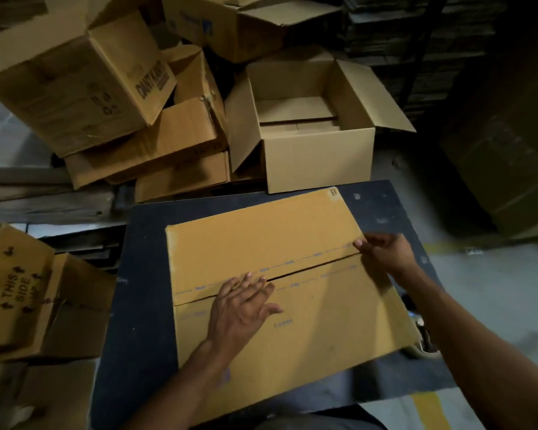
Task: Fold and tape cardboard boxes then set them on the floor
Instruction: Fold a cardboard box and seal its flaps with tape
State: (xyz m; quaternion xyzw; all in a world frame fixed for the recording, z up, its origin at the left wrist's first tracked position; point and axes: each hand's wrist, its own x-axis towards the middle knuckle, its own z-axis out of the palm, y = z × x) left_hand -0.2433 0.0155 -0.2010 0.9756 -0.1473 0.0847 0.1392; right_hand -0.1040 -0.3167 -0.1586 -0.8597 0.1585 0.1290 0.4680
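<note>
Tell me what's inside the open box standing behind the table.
The open box holds only what look like loose flat cardboard pieces lying on its bottom. Its near wall hides the front part of the floor inside.

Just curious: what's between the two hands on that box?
In the head view, only the box's flap seam runs from the left hand to the right hand.
</note>
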